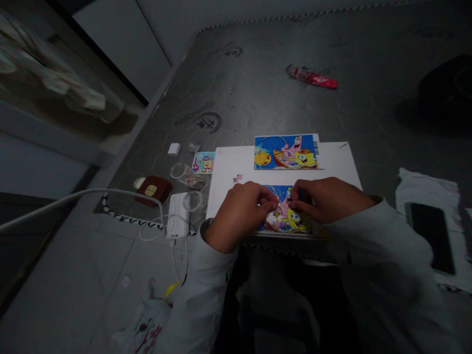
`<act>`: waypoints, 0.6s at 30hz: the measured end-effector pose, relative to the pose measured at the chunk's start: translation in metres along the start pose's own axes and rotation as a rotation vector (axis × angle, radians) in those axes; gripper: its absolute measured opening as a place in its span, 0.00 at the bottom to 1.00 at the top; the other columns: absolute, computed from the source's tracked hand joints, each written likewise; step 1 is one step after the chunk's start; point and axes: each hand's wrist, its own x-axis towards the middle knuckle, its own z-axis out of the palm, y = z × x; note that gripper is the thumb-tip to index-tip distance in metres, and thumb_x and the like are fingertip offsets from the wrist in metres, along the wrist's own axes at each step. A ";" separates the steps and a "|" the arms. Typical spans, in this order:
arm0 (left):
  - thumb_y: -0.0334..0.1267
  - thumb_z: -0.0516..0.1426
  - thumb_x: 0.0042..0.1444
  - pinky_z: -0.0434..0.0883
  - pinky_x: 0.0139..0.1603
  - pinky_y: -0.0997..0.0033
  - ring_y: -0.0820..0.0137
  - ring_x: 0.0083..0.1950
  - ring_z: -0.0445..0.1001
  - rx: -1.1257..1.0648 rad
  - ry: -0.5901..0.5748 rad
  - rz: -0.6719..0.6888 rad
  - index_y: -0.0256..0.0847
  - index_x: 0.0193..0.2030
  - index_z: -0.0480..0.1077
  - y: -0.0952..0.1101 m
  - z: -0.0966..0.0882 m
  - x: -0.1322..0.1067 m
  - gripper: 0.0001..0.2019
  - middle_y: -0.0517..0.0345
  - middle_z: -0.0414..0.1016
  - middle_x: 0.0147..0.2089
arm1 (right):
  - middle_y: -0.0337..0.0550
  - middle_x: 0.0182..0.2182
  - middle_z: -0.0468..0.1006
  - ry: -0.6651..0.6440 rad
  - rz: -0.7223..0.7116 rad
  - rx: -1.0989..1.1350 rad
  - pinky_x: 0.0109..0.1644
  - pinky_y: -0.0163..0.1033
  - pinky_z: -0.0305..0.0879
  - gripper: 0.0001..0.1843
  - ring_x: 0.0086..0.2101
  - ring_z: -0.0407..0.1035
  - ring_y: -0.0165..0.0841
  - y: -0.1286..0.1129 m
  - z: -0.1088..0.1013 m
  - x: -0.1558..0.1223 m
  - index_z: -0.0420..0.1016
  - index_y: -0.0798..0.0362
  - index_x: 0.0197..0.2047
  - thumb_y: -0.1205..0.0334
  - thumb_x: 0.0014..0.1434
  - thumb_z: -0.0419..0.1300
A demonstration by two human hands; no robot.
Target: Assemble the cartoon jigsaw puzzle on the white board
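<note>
My left hand [243, 209] is closed, thumb and fingertips pinched together over a cartoon picture [300, 223] at the near edge of a white board or box [232, 160]. My right hand [328, 199] pinches over the same picture from the other side, its fingertips close to the left ones. Whatever sits between the fingertips is too small to make out. Pale patches show in the picture near the left fingers. Beyond it lies a matching cartoon card [287, 152] with a barcode. Several tiny pink pieces [238, 178] rest on the white surface near my left knuckles.
To the left lie a clear jar of tiny pieces [187, 175], a round clear lid [192, 200], a white power bank [178, 216] with cables and a brown box [153, 190]. A red packet [313, 77] lies farther back. A phone [430, 237] rests on white cloth, right.
</note>
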 end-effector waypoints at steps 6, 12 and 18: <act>0.37 0.64 0.62 0.72 0.52 0.61 0.64 0.43 0.82 -0.008 0.055 0.007 0.45 0.40 0.85 -0.003 -0.004 0.001 0.06 0.58 0.87 0.40 | 0.42 0.34 0.84 -0.037 -0.041 0.004 0.35 0.39 0.60 0.10 0.32 0.74 0.35 -0.002 0.000 0.001 0.80 0.46 0.44 0.55 0.61 0.62; 0.36 0.65 0.61 0.72 0.50 0.64 0.66 0.39 0.81 -0.012 0.080 -0.022 0.42 0.41 0.84 0.001 0.003 0.003 0.05 0.58 0.86 0.38 | 0.40 0.32 0.84 -0.047 -0.057 0.008 0.35 0.40 0.59 0.06 0.33 0.74 0.36 -0.006 0.005 0.005 0.77 0.46 0.40 0.55 0.61 0.62; 0.37 0.67 0.58 0.71 0.45 0.66 0.67 0.37 0.81 0.011 0.107 -0.077 0.43 0.42 0.84 0.005 0.006 0.004 0.06 0.60 0.85 0.34 | 0.40 0.32 0.83 -0.058 -0.037 -0.005 0.35 0.39 0.57 0.05 0.34 0.74 0.36 -0.007 0.009 0.008 0.77 0.46 0.39 0.56 0.61 0.63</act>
